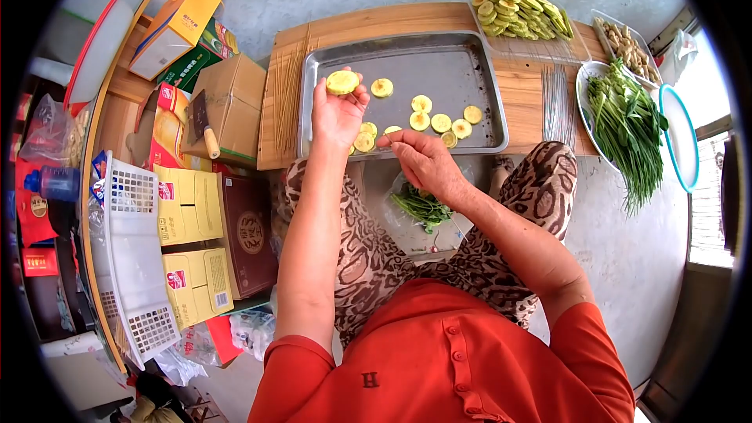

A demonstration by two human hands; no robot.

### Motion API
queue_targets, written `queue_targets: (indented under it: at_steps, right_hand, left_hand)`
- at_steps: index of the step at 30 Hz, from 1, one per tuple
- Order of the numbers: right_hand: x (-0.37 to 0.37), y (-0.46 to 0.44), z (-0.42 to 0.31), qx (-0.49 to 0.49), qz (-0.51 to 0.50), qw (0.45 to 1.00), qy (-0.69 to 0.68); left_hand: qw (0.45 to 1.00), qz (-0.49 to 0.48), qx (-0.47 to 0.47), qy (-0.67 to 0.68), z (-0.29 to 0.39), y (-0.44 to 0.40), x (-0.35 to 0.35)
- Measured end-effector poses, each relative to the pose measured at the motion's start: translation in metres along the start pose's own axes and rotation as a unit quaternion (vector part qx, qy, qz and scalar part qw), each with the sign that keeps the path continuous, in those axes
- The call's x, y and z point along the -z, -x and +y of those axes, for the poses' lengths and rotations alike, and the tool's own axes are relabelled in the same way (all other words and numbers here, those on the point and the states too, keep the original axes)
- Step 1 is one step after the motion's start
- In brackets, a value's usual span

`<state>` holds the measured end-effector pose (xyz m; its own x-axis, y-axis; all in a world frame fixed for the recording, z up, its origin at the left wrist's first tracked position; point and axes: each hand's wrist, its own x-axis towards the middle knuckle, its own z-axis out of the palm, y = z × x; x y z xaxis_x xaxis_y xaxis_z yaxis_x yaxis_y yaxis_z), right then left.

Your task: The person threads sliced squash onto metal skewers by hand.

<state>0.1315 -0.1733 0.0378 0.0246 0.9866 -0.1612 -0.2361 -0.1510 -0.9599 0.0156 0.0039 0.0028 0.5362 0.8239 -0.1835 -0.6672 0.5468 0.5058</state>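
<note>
My left hand point(337, 119) is raised over the left part of a metal tray point(403, 51), palm up, holding a round zucchini slice point(342, 82) at its fingertips. My right hand point(427, 160) is at the tray's near edge, thumb and fingers pinched together. What it pinches, if anything, is too thin or hidden to make out. Several loose zucchini slices point(441, 123) lie in the tray, mostly along its near side. One more slice point(382, 88) rests just right of my left hand.
Bamboo skewers point(285, 102) lie left of the tray, metal skewers point(558, 106) to its right. Beyond are a container of skewered slices point(521, 14) and a bowl of greens point(619, 106). A knife point(204, 127) rests on a cardboard box point(231, 94) at left. Greens point(423, 205) sit below the table.
</note>
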Motion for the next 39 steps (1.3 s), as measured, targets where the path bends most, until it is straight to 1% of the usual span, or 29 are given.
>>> queue_targets:
  at_steps: [3,5,9,11,24,29,31,39]
  right_hand:
    - [0.0,0.0,0.0,0.001,0.001,1.0,-0.002]
    - [-0.001,0.0,0.001,0.001,0.002,1.0,-0.003]
    - [-0.001,0.0,0.002,-0.002,0.009,1.0,-0.004]
    - [-0.001,0.001,0.002,-0.003,0.01,1.0,-0.002]
    - [-0.003,0.0,0.001,0.01,0.013,1.0,-0.02]
    - [0.001,-0.007,0.004,0.014,0.023,0.999,-0.037]
    - [0.0,-0.009,0.006,0.024,0.026,0.999,-0.016]
    - [0.0,-0.009,0.003,0.034,0.042,0.998,-0.011]
  left_hand:
    - [1.0,-0.005,-0.001,0.001,0.001,0.0,0.0]
    - [1.0,-0.03,-0.005,0.009,0.001,0.001,0.0]
    - [0.999,-0.042,-0.001,0.01,0.002,0.002,-0.003]
    - [0.998,-0.063,0.005,0.014,0.002,0.002,-0.005]
    - [0.996,-0.077,0.023,0.044,0.0,0.003,-0.007]
    - [0.995,-0.086,0.039,0.033,-0.009,0.006,-0.009]
    - [0.995,-0.092,0.038,0.026,-0.009,0.006,-0.01]
    - [0.993,-0.109,0.05,0.0,-0.016,0.009,-0.015]
